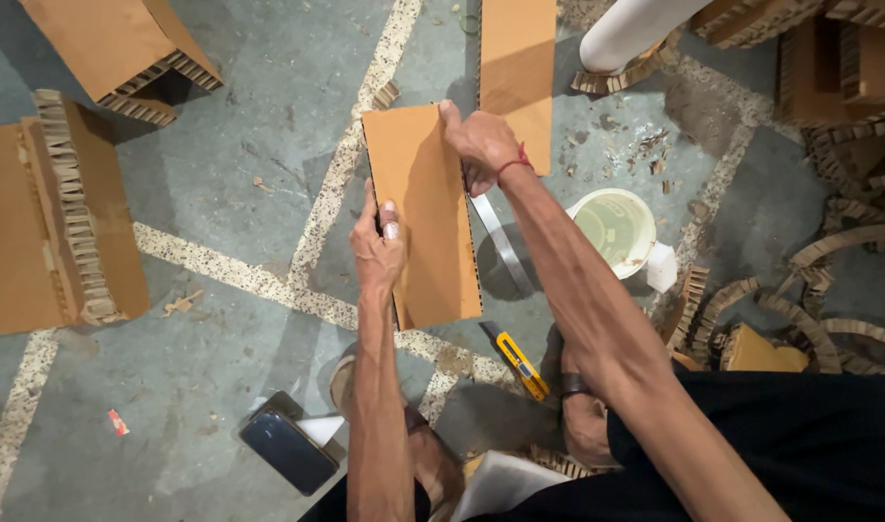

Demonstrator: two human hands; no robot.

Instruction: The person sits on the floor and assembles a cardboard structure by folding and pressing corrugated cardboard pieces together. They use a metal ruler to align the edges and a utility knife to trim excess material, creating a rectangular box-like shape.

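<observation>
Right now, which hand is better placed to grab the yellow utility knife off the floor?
Right, probably. The yellow utility knife lies under the right arm, while the left hand steadies the cardboard panel by its left edge. The right hand pinches the panel's top.

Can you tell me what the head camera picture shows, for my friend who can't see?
Two hands, left hand and right hand, hold a brown cardboard panel above a grey floor, with a yellow utility knife below.

grey concrete floor (230,174), pale speckled stripes (220,266)
</observation>
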